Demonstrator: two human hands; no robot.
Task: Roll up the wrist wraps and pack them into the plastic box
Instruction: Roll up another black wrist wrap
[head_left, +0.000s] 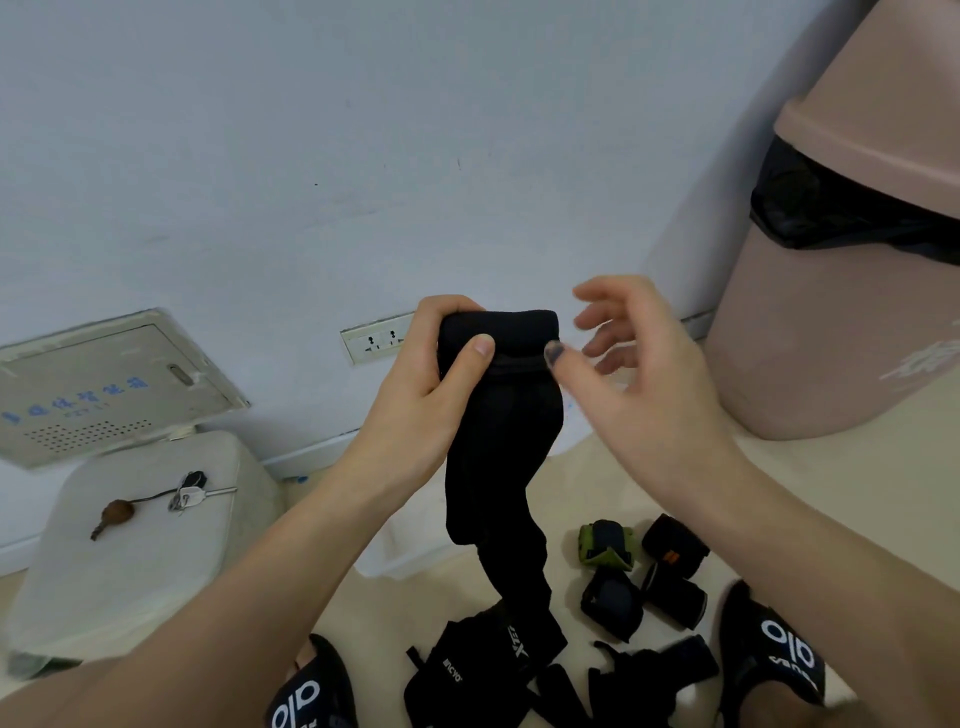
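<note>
One black wrist wrap is hanging downward from the left hand, whose grip is pinching its rolled top (long axis vertical); the right hand is hovering loose-fingered just beside it.

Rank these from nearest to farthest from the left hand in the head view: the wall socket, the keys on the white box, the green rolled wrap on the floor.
From the left hand:
1. Wall socket, just left, behind it.
2. Green rolled wrap, lower right on the floor.
3. Keys, far left on the white box.

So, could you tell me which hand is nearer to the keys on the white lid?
Left. The left hand grips the black wrap, on the keys' side; the right hand is open, further right.
</note>
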